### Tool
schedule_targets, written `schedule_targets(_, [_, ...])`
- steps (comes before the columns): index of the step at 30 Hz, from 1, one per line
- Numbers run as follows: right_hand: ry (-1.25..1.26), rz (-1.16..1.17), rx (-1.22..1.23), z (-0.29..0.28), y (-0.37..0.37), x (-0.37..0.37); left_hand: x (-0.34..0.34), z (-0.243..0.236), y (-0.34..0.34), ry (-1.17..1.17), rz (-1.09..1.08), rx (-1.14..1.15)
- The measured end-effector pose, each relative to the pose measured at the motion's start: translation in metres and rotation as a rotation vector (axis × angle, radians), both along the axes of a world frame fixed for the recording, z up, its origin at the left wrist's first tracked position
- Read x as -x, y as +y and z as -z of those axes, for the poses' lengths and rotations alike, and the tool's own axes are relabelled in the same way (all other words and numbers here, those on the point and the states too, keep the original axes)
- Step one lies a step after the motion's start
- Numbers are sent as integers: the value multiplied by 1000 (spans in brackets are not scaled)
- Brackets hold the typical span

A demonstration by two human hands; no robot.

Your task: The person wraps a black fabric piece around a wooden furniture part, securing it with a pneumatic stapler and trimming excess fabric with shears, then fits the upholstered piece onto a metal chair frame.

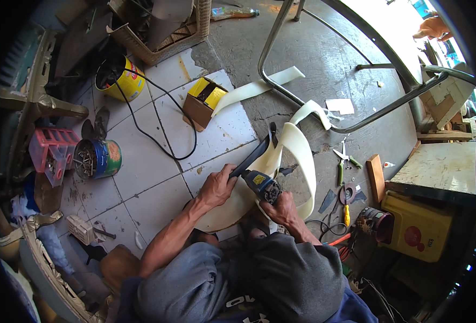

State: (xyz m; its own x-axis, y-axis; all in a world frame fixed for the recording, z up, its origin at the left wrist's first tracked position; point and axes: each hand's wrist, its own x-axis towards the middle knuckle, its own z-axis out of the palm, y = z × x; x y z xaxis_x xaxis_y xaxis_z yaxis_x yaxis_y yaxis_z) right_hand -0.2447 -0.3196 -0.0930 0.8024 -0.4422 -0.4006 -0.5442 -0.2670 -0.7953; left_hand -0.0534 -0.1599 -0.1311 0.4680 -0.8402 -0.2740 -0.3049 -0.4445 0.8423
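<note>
My left hand grips the dark handle end of a power tool with a blue body, held low over the tiled floor. My right hand is closed around the tool's front end, next to its round head. Under and around the tool runs a wide cream-coloured flexible strip, which loops up past the tool and trails away toward a small cardboard box. My knees in grey trousers fill the bottom of the view.
An open yellow and brown cardboard box sits ahead, a black cable curving past it to a yellow tin. A tin of screws and a red plastic crate lie left. Scissors, screwdrivers, a wood block and a yellow canister lie right. A bent metal tube frame stands ahead.
</note>
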Motion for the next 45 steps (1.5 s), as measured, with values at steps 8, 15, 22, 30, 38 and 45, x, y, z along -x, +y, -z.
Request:
schedule_targets(8, [12,-42,-7,-7,5,7,-17,24,31,74,104,-120])
schedule_targets(15, [-42,-168,-42,0,25,7,-29,9,39,429,295,-146])
schedule_targets(22, [-49,-273,-25,-17,32,-5,-23,25,46,480,213,-12])
schedule_targets(30, [-5,-301,-10,-6,32,-2,-21,14,38,454,226,-8])
schedule_targets(38, [190,-83,35,-8,15,39,-22,12,41,359,66,-268])
schedule_targets(45, [485,227,580,30,0,148,-51,-34,49,230,-405,-65])
